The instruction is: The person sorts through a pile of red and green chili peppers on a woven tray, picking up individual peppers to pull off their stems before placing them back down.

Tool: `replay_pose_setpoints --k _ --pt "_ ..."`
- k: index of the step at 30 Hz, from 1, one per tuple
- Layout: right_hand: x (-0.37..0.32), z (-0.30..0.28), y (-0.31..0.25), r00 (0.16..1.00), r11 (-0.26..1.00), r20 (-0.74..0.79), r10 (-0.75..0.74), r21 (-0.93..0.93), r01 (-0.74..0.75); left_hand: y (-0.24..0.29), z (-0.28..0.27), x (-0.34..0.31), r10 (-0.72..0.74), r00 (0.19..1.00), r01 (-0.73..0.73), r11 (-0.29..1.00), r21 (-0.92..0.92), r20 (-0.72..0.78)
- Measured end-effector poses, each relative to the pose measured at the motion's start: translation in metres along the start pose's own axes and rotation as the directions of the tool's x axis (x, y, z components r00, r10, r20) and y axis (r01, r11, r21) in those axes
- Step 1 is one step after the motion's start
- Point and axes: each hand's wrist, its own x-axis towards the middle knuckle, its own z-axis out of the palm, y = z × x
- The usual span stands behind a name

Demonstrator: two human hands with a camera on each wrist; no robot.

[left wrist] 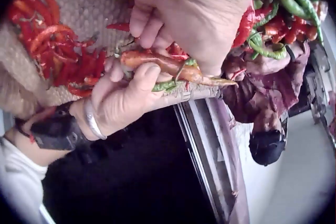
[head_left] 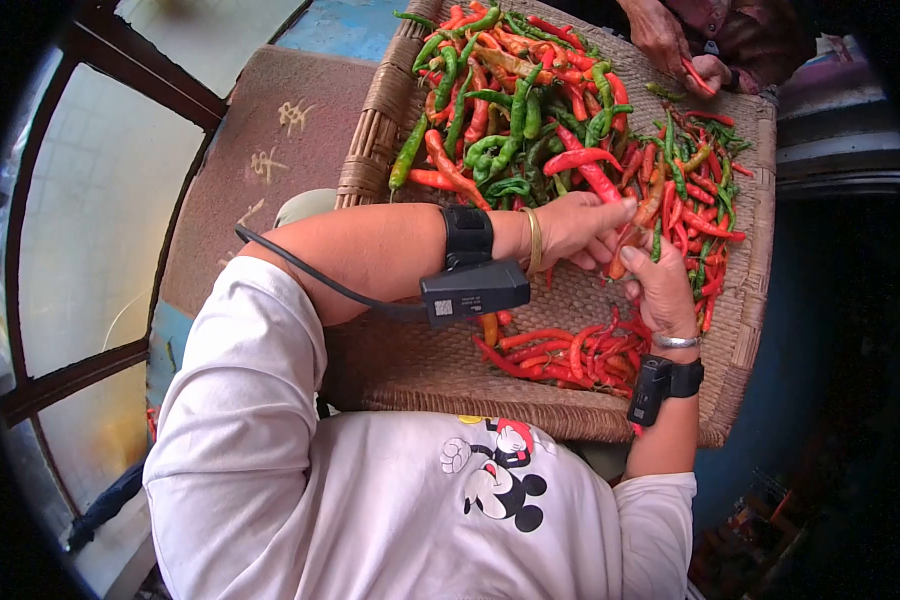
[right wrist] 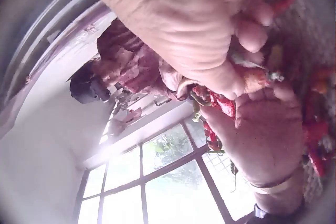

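Observation:
Both hands meet over the woven tray around one orange-red pepper (left wrist: 163, 66). My right hand (head_left: 662, 285), with the silver bracelet, pinches it between thumb and fingers near its blunt end. From the other side my left hand (head_left: 575, 228), wearing a gold bangle, has its curled fingers on the same pepper, partly hiding it. In the left wrist view the pepper's pale tip points right, past the left hand (left wrist: 194, 24). The right wrist view has the right hand (right wrist: 173, 29) above the left hand (right wrist: 262, 134), the pepper's stem end showing between them.
On the tray (head_left: 750, 250) lie a large mixed heap of red and green peppers (head_left: 510, 110), a looser group (head_left: 705, 190) at the right and a red pile (head_left: 570, 355) near its front edge. Another person's hands (head_left: 660, 40) hold a red pepper at the far edge.

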Motion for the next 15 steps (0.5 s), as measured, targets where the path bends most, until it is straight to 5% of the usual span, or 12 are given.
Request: replay_pose_setpoints --k 4,6,8,13,15 --pt "-0.007 0.002 -0.004 0.992 0.987 0.121 0.031 -0.159 -0.012 -0.001 0.001 -0.001 0.031 0.999 -0.028 0.959 -0.284 0.007" --pt "-0.009 0.004 -0.009 0.991 0.985 0.130 0.037 -0.170 -0.015 0.001 0.001 -0.002 0.024 1.000 -0.021 0.960 -0.280 0.009" --pt "-0.009 -0.001 -0.011 1.000 0.981 -0.022 -0.001 -0.192 -0.004 0.001 0.000 -0.002 0.017 0.997 -0.035 0.966 -0.255 -0.073" --pt "0.000 -0.051 -0.008 0.965 0.972 -0.223 -0.138 0.158 0.175 0.004 -0.001 -0.004 0.016 0.998 -0.028 0.979 -0.203 -0.059" --pt "0.002 -0.066 -0.003 0.876 0.943 -0.457 -0.152 0.198 0.267 0.005 0.001 -0.005 0.009 0.999 -0.018 0.985 -0.172 -0.052"
